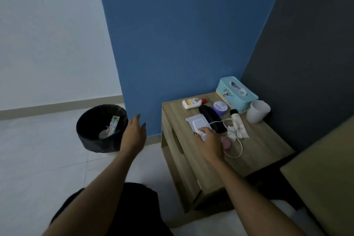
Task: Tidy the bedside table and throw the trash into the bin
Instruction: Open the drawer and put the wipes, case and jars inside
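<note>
Head view: trash pickup from a cluttered bedside table (pixel 268 146).
Right hand (pixel 208 141) pinches the white packet (pixel 195 122), which the charger cable (pixel 231 136) crosses; lifting it may drag the cable and the white tube (pixel 237 120). Left hand (pixel 134 133), fingers loose and empty, hangs near the bin (pixel 86 140) on pale tiles, left of the wooden top; blue wall beyond.

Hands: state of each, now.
Left hand: open, holding nothing, near the bin.
Right hand: fingers pinch the near end of the white packet on the bedside table.
</note>
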A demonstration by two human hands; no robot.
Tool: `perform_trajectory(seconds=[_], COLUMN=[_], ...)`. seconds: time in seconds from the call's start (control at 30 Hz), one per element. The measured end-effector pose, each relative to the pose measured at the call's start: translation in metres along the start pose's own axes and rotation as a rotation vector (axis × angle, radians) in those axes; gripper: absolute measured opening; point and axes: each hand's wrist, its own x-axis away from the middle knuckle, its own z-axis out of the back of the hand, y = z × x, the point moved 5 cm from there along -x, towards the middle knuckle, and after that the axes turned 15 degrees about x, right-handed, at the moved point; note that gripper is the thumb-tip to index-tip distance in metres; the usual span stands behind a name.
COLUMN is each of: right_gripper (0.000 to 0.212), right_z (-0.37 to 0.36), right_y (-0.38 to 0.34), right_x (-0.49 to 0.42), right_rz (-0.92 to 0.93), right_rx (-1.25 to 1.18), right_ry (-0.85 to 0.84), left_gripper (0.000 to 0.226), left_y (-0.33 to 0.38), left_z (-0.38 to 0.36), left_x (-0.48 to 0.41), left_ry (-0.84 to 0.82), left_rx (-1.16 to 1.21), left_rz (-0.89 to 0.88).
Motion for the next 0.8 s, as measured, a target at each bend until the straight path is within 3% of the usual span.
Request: perform_trajectory(seconds=[0.37,0.8], right_gripper=[0.063,0.057], right_z=[-0.041,-0.063], right_y=[0.045,0.066], right_x=[-0.011,-0.024], right_rz=[0.093,0.157], right_rx=[0.402,0.554], right_ry=[0.174,0.186], left_gripper=[0.050,0.059], left_y=[-0.011,-0.051], left_z=[-0.097,-0.158], left_x=[0.001,-0.043], left_ry=[-0.194,-0.272], left_rx=[0.018,-0.003], left_rz=[0.068,0.089])
